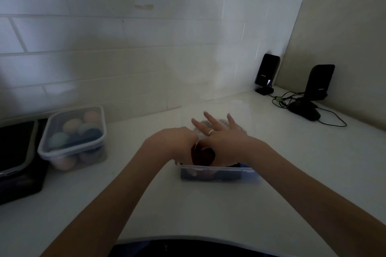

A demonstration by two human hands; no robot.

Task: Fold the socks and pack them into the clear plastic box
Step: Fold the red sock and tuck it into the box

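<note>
Packing stage, box nearly full.
We pressed a dark red sock (203, 155) into the clear plastic box (217, 174): left hand (175, 142) curled on it, right hand (221, 137) splayed wide.

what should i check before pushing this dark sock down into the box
1. Open clear box sits flat on the counter: ok.
2. Dark red sock is over the box: ok.
3. Left hand grips the sock: cannot tell, fingers hidden.
4. Right hand, fingers spread, steadies the bundle: ok.
5. Room left in the box: cannot tell, hands cover it.
6. Lidded box of balled socks stands apart to the left: ok.
</note>
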